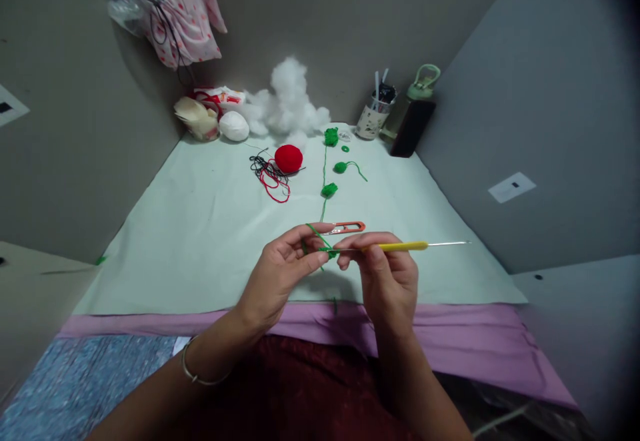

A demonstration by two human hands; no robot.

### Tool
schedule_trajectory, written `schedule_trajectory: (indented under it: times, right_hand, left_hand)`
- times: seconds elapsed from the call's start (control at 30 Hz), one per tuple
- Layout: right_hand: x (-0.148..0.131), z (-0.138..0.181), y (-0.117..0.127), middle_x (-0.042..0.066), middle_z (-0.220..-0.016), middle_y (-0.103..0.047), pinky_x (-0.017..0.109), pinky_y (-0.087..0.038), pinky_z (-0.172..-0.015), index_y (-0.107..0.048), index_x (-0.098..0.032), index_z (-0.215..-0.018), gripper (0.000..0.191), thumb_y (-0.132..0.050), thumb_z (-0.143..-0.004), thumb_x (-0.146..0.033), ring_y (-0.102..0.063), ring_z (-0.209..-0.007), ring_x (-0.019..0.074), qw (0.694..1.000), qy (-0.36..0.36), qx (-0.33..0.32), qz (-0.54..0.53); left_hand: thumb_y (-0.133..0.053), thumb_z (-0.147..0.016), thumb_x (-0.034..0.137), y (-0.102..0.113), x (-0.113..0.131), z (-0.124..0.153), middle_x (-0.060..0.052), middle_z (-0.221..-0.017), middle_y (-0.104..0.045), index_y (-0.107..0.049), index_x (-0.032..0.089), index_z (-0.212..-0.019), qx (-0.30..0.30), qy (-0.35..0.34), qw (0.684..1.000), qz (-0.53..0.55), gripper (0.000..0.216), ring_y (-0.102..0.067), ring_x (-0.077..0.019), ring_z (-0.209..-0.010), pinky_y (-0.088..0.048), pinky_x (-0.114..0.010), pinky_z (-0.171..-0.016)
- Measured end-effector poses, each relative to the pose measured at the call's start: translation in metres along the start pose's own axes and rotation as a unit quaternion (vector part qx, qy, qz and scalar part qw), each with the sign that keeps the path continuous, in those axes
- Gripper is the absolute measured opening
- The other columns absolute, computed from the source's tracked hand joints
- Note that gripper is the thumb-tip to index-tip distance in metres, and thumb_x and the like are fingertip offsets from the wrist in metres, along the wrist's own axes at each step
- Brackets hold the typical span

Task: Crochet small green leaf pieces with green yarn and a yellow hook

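Note:
My left hand pinches a small piece of green crochet work, with green yarn looped over its forefinger. My right hand grips a yellow-handled crochet hook whose metal end points right; its other end meets the green piece between my fingers. Both hands hover over the near part of a pale green table mat. The green yarn runs away from my hands to a green ball at the back.
Orange thread snips lie just beyond my hands. Farther back sit a red crocheted ball, tangled black and red threads, small green pieces, white stuffing, a cup of tools and a bottle.

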State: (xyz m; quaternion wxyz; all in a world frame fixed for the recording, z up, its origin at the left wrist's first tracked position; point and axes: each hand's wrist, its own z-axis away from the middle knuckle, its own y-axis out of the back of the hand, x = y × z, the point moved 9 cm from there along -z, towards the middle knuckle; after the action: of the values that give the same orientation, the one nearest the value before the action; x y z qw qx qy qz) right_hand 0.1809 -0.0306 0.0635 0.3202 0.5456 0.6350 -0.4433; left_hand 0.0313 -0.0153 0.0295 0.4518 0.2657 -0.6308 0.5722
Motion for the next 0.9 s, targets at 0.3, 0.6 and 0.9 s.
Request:
schedule_trajectory:
  times: [0.3, 0.6, 0.9]
  right_hand:
    - [-0.037, 0.014, -0.017, 0.006, -0.105, -0.079, 0.039, -0.062, -0.08, -0.071, -0.025, -0.117, 0.029, -0.053, -0.102, -0.009, -0.074, -0.095, 0.0201, 0.957, 0.173, -0.067, 0.221]
    - [-0.037, 0.036, -0.032, 0.008, -0.116, -0.077, 0.04, -0.065, -0.083, -0.073, -0.032, -0.13, 0.044, -0.068, -0.093, -0.007, -0.075, -0.105, 0.0248, 0.845, 0.318, -0.023, 0.429]
    - [-0.017, 0.002, -0.006, 0.003, -0.088, -0.075, 0.036, -0.059, -0.071, -0.077, -0.025, -0.098, 0.018, -0.06, -0.102, -0.022, -0.07, -0.079, 0.0188, 0.989, 0.096, 0.04, 0.107]
  left_hand:
    - [-0.081, -0.084, 0.018, 0.001, 0.021, 0.004, -0.002, -0.088, -0.066, -0.084, 0.027, -0.11, 0.034, -0.078, 0.99, -0.11, 0.028, -0.06, -0.0186, -0.09, -0.048, -0.032, -0.09]
    - [-0.086, -0.081, 0.022, -0.006, -0.005, 0.001, 0.001, -0.086, -0.068, -0.078, 0.03, -0.126, -0.002, 0.029, 0.998, 0.049, 0.046, -0.061, -0.015, -0.088, -0.047, -0.029, -0.092]
    - [-0.086, -0.082, 0.021, -0.006, -0.007, -0.002, -0.002, -0.091, -0.071, -0.079, 0.025, -0.125, -0.015, 0.047, 0.996, 0.075, 0.044, -0.065, -0.0162, -0.093, -0.047, -0.032, -0.097]
